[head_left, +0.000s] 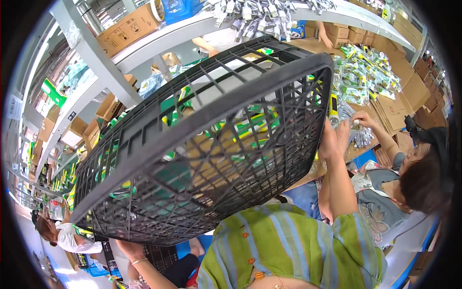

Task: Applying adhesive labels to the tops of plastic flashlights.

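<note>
A large black plastic crate (192, 126) with lattice walls is held up in front of me, tilted so that its open side and gridded bottom show. My right hand (332, 140) grips its right end, fingers pointing upward along the wall. At the crate's lower left corner, my left hand (130, 248) holds the edge from below, its fingers partly hidden by the crate. Nothing seems to lie inside the crate; green and yellow packaged items show through its gaps from the bench behind.
A co-worker (409, 178) sits close at right, hands on a bundle of cables (362, 137). Beyond lies a pile of clear-bagged goods (358, 72) on cardboard. A metal shelf (159, 41) with white cable ends (260, 17) runs overhead. Another person (62, 233) is at far left.
</note>
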`<state>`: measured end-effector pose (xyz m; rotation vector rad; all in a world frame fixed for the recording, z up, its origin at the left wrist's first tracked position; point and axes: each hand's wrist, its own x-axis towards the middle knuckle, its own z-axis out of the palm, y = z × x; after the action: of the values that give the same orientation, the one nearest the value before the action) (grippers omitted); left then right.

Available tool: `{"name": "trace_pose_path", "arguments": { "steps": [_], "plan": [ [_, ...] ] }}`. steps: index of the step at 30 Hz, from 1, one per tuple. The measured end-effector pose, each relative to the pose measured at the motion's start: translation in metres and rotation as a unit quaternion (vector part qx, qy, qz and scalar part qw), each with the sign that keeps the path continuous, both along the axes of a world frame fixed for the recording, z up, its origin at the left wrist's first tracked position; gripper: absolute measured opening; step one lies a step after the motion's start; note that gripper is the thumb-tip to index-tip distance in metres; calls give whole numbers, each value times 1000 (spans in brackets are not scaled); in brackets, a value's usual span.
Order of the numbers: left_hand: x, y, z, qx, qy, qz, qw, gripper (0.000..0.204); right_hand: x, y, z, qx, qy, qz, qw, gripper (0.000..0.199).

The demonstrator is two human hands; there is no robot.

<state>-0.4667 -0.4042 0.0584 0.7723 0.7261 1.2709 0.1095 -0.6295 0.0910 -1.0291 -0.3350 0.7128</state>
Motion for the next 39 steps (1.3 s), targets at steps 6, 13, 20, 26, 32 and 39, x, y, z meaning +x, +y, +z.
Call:
{"name": "trace_pose_path", "arguments": {
  "steps": [6,13,20,26,32,39],
  "plan": [
    [-83,-4,-34,36,-96,-45,994,45,-15,19,-28,59,-33,20,998,35],
    [-119,-6,32,29,117,282,952,36,-43,64,-31,102,20,173,979,35],
    [-58,-5,253,297,275,270,874,33,-42,87,-24,109,19,236,965,35],
    [61,-32,310,366,322,193,851,31,-40,126,-32,123,14,331,936,35],
    [224,-42,211,248,337,59,906,28,-53,156,-73,81,-1,366,927,35],
    [358,-54,86,189,357,-45,914,25,-66,149,-141,-24,-27,346,938,36]
  ]
}}
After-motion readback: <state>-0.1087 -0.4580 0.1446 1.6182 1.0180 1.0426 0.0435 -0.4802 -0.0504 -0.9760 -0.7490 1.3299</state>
